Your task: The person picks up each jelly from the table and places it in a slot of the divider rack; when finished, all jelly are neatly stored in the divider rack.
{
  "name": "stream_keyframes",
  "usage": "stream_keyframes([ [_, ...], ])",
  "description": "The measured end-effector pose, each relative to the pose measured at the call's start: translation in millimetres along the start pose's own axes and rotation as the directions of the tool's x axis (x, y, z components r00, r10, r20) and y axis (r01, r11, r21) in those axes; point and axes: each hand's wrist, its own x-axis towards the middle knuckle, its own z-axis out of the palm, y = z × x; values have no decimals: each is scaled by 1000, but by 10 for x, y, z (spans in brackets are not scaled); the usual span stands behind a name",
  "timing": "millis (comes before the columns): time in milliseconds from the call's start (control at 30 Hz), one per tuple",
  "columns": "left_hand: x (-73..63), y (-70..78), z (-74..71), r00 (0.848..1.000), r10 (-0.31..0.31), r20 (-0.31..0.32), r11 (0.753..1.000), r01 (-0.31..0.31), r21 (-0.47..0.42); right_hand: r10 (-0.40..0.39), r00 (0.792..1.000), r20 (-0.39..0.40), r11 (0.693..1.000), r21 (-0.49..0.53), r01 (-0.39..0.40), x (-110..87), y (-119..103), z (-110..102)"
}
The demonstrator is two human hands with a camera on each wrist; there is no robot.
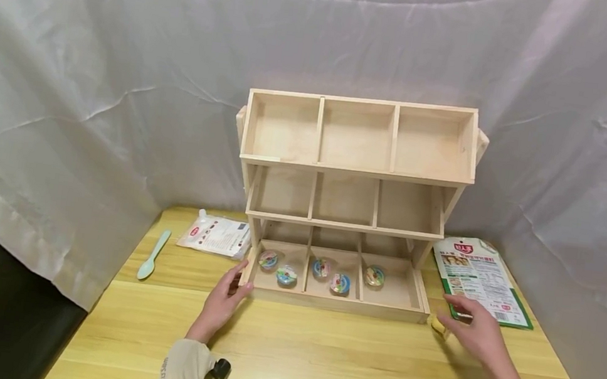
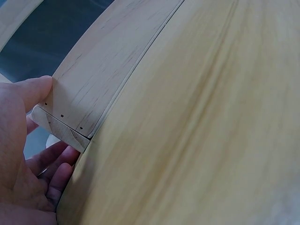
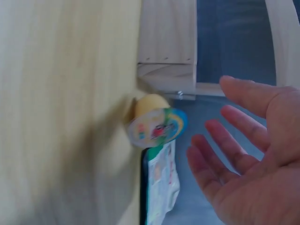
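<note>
A three-tier wooden shelf (image 1: 331, 305) with divided compartments stands on the table. My left hand (image 1: 224, 298) holds its bottom tray by the front left corner; in the left wrist view the thumb (image 2: 35, 89) lies on the front board (image 2: 98, 70) and the other fingers are around the side. Beside the front right corner is a small yellow jelly cup (image 3: 151, 105) with a printed lid, tipped on its side and somewhat blurred. My right hand (image 1: 476, 331) hovers near that cup, fingers spread and apart from it. Several similar cups (image 1: 286, 275) sit in the bottom tray's compartments.
Left of the shelf lie a pale green spoon (image 1: 153, 255) and a clear-and-white spout pouch (image 1: 218, 234). A green-edged printed packet (image 1: 482, 281) lies to the right. Grey cloth (image 1: 367, 39) hangs behind and on both sides of the wooden table (image 1: 315, 368).
</note>
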Motion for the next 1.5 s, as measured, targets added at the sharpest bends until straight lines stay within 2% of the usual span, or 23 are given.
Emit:
stream_keyframes([
  [200, -9, -19, 11, 1000, 4, -2, 1000, -4, -6, -11, 997, 73, 1000, 14, 10, -32, 120, 70],
  [333, -6, -14, 9, 1000, 2, 0, 1000, -2, -8, -1, 996, 86, 1000, 27, -2, -36, 164, 108],
  [600, 1, 12, 5, 1000, -14, 2, 1000, 14, -6, 64, 991, 115, 998, -23, -62, -5, 236, 167],
  [967, -5, 18, 3, 1000, -24, -6, 1000, 24, -2, 64, 994, 86, 997, -43, -60, 19, 286, 200],
  [1500, -4, 12, -2, 1000, -20, -1, 1000, 20, -5, 118, 991, 65, 992, -46, -115, -36, 226, 114],
])
